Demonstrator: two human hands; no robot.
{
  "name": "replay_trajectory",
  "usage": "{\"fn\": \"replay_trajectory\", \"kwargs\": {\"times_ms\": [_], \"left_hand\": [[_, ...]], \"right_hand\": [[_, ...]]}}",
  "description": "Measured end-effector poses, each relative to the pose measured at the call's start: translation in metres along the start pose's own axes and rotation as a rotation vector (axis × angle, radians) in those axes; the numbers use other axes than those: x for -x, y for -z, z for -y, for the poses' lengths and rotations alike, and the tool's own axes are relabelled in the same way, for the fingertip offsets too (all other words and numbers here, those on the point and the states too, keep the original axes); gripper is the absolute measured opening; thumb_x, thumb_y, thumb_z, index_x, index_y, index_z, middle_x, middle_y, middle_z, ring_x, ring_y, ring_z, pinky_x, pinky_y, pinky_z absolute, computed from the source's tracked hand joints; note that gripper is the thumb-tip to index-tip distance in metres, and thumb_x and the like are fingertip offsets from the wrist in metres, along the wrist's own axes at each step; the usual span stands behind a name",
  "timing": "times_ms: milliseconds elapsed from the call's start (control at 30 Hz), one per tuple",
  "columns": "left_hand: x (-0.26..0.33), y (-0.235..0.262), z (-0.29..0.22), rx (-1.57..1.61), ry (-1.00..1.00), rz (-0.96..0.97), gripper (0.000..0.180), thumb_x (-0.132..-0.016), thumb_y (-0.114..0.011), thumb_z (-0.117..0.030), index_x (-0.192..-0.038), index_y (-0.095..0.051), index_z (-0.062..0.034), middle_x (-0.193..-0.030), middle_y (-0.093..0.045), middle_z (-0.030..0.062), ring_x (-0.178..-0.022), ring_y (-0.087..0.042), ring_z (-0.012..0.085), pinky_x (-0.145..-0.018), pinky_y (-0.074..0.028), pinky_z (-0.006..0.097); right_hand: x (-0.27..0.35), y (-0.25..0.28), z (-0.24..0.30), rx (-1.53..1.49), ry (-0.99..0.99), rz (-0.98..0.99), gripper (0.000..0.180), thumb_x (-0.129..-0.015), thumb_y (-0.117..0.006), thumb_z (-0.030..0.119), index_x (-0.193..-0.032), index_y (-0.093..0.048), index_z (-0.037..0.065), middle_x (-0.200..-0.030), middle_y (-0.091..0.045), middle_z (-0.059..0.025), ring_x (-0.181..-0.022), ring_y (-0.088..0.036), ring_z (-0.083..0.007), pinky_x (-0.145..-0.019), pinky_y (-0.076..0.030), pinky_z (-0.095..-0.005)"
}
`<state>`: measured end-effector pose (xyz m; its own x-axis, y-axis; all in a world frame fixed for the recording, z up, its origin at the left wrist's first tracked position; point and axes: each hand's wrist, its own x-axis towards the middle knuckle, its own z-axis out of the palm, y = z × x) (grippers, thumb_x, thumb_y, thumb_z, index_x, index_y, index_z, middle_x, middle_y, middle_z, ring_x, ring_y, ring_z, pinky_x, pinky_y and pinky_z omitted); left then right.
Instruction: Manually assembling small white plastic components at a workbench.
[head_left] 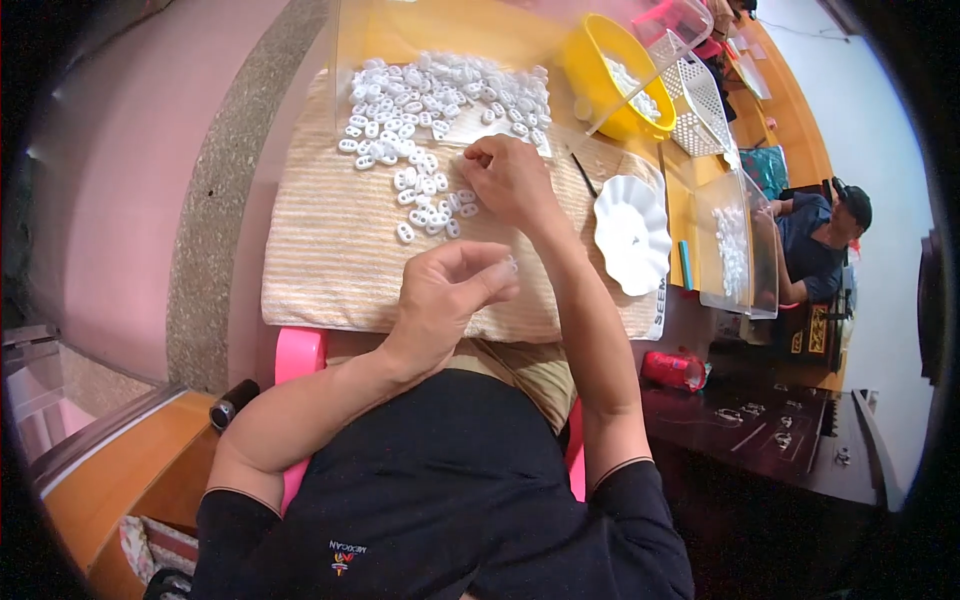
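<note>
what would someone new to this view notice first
The heap of small white two-holed pieces, reaching onto the striped towel at top centre, would probably catch the eye first, with the right hand close beside it. Then comes the bright yellow basin at upper right, followed by the white scalloped dish at the towel's right edge.

Lettering [348, 547] on black shirt [450, 480], towel [330, 250]
</note>
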<state>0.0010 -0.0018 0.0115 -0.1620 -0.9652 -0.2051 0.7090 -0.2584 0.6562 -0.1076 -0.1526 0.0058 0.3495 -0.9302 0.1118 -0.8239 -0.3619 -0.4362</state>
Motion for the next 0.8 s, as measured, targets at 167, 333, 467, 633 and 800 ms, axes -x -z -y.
{"fn": "replay_trajectory", "kwargs": {"times_ms": [167,333,467,633,800], "left_hand": [[-0.001,-0.002,0.000,0.001,0.012,0.014,0.015,-0.089,-0.064,-0.002,-0.103,-0.063,0.0026,-0.090,-0.066,0.0093,-0.082,-0.066,0.0152,-0.079,-0.058,0.031],[-0.001,-0.001,-0.001,-0.002,0.025,-0.015,0.015,-0.089,-0.064,-0.002,-0.103,-0.063,0.0022,-0.090,-0.066,0.0088,-0.082,-0.066,0.0146,-0.078,-0.058,0.030],[0.000,-0.001,-0.001,-0.003,0.043,-0.019,0.015,-0.089,-0.064,-0.002,-0.104,-0.063,0.0020,-0.090,-0.066,0.0081,-0.082,-0.066,0.0142,-0.078,-0.058,0.029],[-0.001,-0.001,0.000,0.012,0.075,-0.025,0.015,-0.089,-0.064,-0.001,-0.103,-0.063,0.0016,-0.090,-0.065,0.0070,-0.082,-0.065,0.0137,-0.079,-0.058,0.029],[-0.002,0.002,0.001,0.028,0.087,-0.025,0.014,-0.088,-0.064,-0.001,-0.102,-0.063,0.0014,-0.090,-0.065,0.0071,-0.082,-0.065,0.0136,-0.078,-0.058,0.029]], "right_hand": [[0.006,0.000,-0.002,-0.013,0.123,-0.077,0.023,-0.077,-0.070,0.023,-0.088,-0.070,0.003,-0.082,-0.068,-0.0159,-0.070,-0.066,-0.0293,-0.069,-0.052,-0.0376],[0.027,0.011,-0.012,-0.407,-0.006,-0.047,0.020,-0.082,-0.069,0.012,-0.096,-0.069,-0.001,-0.076,-0.067,-0.0057,-0.064,-0.058,-0.0089,-0.060,-0.048,-0.0245],[0.053,0.020,-0.029,-0.423,0.007,-0.147,0.022,-0.083,-0.069,0.007,-0.103,-0.068,-0.002,-0.076,-0.066,-0.0036,-0.068,-0.058,-0.0066,-0.062,-0.048,-0.0224],[0.078,0.035,-0.032,-0.214,0.042,-0.129,0.020,-0.083,-0.067,0.008,-0.101,-0.068,0.000,-0.082,-0.067,-0.0088,-0.076,-0.061,-0.0155,-0.068,-0.049,-0.0282],[0.085,0.043,-0.022,0.077,0.115,0.008,0.015,-0.084,-0.058,0.010,-0.095,-0.067,0.004,-0.090,-0.065,-0.0143,-0.088,-0.062,-0.0330,-0.079,-0.049,-0.0405]]}}
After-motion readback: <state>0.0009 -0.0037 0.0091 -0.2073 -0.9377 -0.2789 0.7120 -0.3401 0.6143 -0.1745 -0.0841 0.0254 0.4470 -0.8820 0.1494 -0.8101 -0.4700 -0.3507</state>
